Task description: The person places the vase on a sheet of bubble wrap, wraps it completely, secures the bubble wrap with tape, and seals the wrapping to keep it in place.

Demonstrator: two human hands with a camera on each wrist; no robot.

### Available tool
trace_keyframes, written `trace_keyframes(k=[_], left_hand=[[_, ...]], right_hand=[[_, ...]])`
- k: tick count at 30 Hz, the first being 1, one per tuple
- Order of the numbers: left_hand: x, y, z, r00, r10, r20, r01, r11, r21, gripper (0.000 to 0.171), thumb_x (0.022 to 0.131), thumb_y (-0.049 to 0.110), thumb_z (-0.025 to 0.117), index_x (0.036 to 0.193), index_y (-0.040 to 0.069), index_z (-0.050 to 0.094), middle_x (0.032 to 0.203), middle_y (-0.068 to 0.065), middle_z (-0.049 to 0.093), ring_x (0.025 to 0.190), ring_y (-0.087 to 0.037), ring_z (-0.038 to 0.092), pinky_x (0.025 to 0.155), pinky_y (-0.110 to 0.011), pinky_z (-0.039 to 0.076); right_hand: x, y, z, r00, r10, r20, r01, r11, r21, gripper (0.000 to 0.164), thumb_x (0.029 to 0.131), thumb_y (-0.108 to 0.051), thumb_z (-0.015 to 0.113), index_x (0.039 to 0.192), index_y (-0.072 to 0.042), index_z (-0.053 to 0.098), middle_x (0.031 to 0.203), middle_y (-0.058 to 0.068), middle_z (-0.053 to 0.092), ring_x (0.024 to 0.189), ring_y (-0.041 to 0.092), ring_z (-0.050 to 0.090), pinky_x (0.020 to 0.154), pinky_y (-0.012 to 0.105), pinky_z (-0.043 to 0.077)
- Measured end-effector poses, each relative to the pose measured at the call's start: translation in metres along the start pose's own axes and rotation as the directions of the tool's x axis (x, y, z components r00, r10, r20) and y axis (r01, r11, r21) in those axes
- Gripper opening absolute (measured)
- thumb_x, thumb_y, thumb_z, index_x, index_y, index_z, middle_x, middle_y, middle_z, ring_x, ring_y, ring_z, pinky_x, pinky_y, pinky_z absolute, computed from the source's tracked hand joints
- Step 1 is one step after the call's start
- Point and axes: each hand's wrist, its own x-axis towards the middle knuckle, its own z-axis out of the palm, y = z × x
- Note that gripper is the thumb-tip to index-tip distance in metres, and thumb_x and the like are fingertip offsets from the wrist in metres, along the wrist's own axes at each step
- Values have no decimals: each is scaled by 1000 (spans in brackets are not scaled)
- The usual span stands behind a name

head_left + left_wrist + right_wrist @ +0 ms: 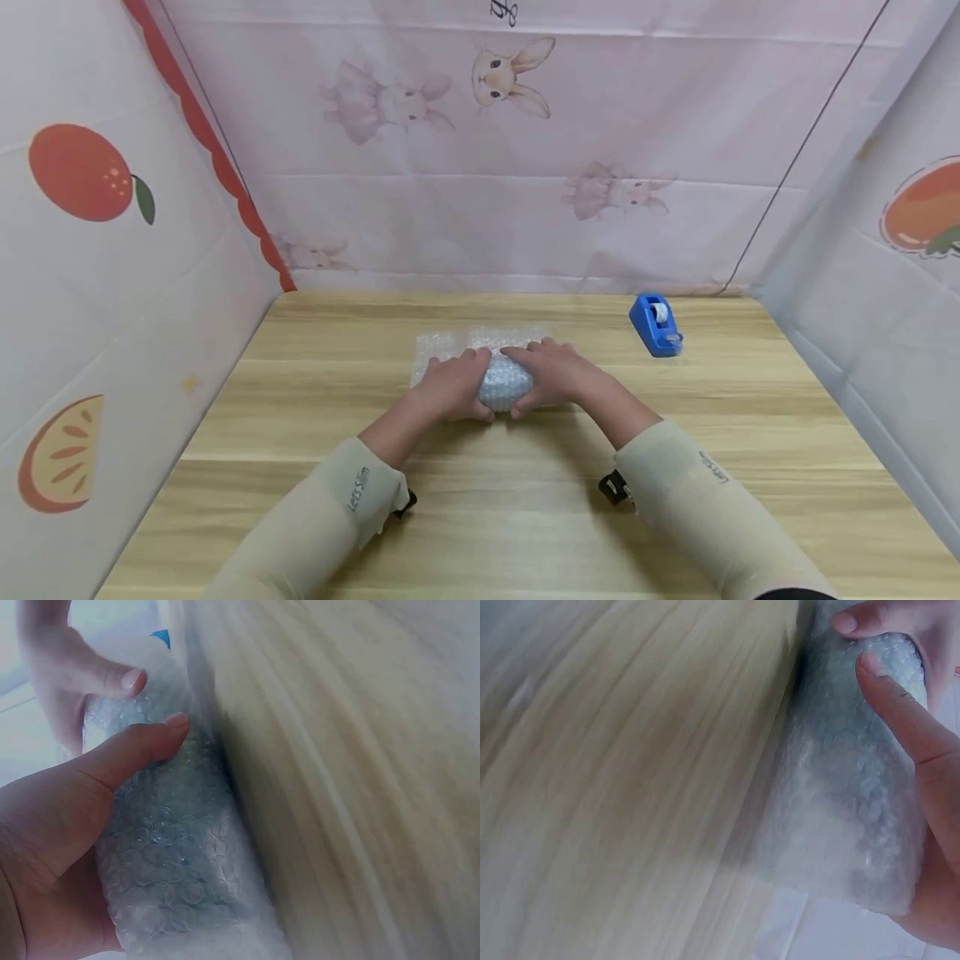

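Note:
A roll of bubble wrap (pixel 506 383), bluish where something inside shows through, lies across the middle of the wooden table. My left hand (pixel 453 385) grips its left part, and my right hand (pixel 553 373) holds the right part. Both thumbs press on the near side, close together, while the other fingers reach over the top and back. Behind the roll, a flat stretch of clear bubble wrap (pixel 435 345) spreads over the table. In the left wrist view the wrapped roll (pixel 172 855) extends past my thumb toward its end. The wrapped object itself is hidden by the layers.
A blue tape dispenser (pixel 649 327) with a roll of tape stands at the back right of the wooden table (pixel 495 517). Printed cloth walls (pixel 465 217) close off the back and both sides. Small black devices (pixel 613 487) sit under the wrists.

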Motion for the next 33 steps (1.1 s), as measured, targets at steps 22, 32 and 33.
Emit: trace_keyframes(k=[22,32,33], left_hand=[[1,-7,-10,994,-13,108,23,996,-92,92,68,47,87,139,12,40,121,-5,58,107,-21,58,88,-54,46],[0,-6,-17,984,34,175,-7,988,-156,83,68,40,88,131,8,44,112,-4,61,97,-18,59,82,-37,50],[0,-6,-17,984,36,177,-8,987,-158,82,67,39,89,129,8,45,110,-3,61,95,-18,59,82,-37,50]], right_hand=[[-7,-23,9,969,-168,-181,118,958,-260,120,62,-74,76,154,-13,31,145,6,48,137,28,39,110,72,17],[-1,-40,19,983,-85,-161,33,952,-305,119,63,-74,76,152,-8,32,140,8,54,128,29,51,112,67,18],[-1,-41,20,982,-85,-171,31,953,-301,118,63,-72,78,151,-8,33,138,9,55,126,29,52,112,67,19]])
